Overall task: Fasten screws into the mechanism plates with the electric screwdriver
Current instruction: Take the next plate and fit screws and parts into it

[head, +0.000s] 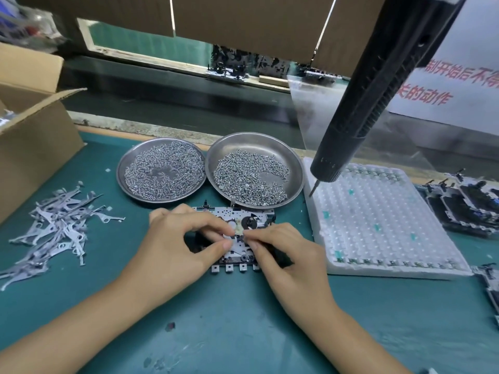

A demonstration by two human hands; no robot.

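You are at the setting-up step, by the look of it: both of your hands are down on the mechanism plate [237, 238], which lies flat on the green table [243, 333] at the centre of your view, just at 6 o'clock of the two steel dishes. Your left hand [178, 244] comes in from 7 o'clock with fingers curled, thumb and forefinger pinched together over the middle of the plate. Your right hand [291, 255] comes in from 5 o'clock and pinches at the same spot; what sits between the fingertips is too small to tell, perhaps a screw or a small part being seated.

The electric screwdriver [378, 90] hangs untouched at 1 o'clock, its bit pointing down over the near left corner of the white foam tray [378, 225]. No hand holds it.

The next move, I judge, calls for one hand to keep the plate steady while the other reaches up to 1 o'clock for the driver and brings the bit straight down onto the seated screw.

Screws lie heaped in the left dish [162, 171] at 11 o'clock and the right dish [253, 174] at 12 o'clock. A loose pile of metal levers [56, 228] lies at 9 o'clock
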